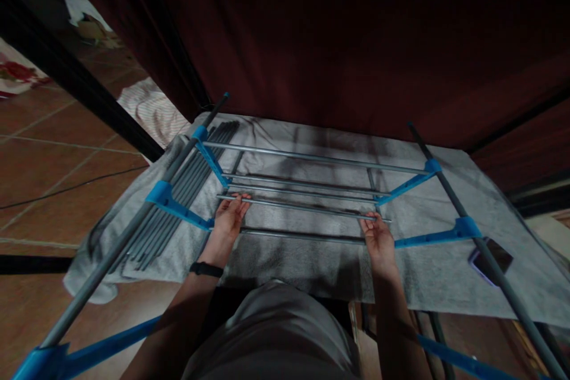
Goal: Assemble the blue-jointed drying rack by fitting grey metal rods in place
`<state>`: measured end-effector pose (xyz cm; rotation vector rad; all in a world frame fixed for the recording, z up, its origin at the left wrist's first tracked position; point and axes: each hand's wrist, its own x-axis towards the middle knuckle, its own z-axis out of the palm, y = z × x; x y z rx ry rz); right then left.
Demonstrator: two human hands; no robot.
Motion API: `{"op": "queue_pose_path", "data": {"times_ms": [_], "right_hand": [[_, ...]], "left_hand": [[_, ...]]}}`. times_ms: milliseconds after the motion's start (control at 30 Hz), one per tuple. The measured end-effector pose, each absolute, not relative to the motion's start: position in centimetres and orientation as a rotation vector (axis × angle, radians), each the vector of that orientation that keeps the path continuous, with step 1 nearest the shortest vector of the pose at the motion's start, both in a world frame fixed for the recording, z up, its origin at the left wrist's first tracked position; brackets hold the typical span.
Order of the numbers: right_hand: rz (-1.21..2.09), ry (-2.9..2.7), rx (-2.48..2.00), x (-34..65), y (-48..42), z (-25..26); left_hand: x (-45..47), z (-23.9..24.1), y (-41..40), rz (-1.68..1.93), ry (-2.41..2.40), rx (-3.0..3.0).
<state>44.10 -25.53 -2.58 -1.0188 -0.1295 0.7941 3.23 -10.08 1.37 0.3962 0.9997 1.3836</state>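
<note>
Where the head view looks down on the hands: one grey tube is held crosswise over the cloth-covered counter, between the near crossbar and the farther ones.
Left hand: nearly closed, thumb and fingertips pinching the tube close to its left end, a short stub left free, perhaps to keep that end unobstructed.
Right hand: likewise nearly closed, fingers curled on the tube close to its right end, which also pokes past. Holding wide apart probably keeps it steady; it tips slightly nearer on the right.
Forearms: both reach forward from the near side, the left with a dark band at the wrist, the right leaning leftward.
Poles: the left pole and right pole run from near to far, their blue brackets angled inward, seemingly to carry the crossbars between.
Spare tubes: side by side on the far left, perhaps laid there for easy reach.
Phone: on the right, partly hidden beneath the right pole.
</note>
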Motion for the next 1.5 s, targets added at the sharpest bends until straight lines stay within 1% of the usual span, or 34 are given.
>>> {"op": "queue_pose_path", "data": {"times_ms": [533,1000,1500], "right_hand": [[0.804,-0.147,-1.035,44.2,-25.3,-2.6],[0.695,-0.068,-1.023,44.1,-24.5,-3.1],[0.713,-0.053,-0.957,43.9,-24.4,-3.1]], "left_hand": [[5.2,2.0,-11.0,1.313,0.961,0.346],[5.3,1.6,-10.0,1.391,1.1,0.383],[5.7,1.8,-10.7,1.25,1.038,0.603]]}}
